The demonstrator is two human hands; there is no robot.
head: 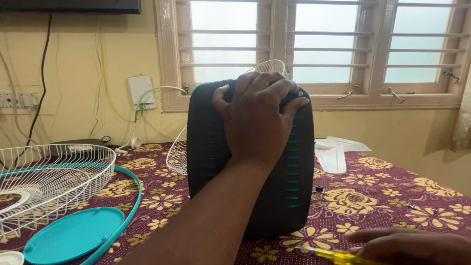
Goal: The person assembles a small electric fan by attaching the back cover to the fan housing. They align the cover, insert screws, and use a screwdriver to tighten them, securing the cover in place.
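1. Left hand [257, 115] grips the top of a black fan housing [289, 172], upright on the floral table [382, 196]
2. Right hand [417, 245] closed round a yellow screwdriver [333, 254], low right

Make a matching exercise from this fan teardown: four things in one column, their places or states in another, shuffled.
1. black motor housing
2. screwdriver
3. teal disc
4. white wire guard

a. flat on the cloth, bottom left
b. in the right hand
c. gripped at the top by the left hand
d. far left, on the teal ring

Pairs: 1-c, 2-b, 3-a, 4-d
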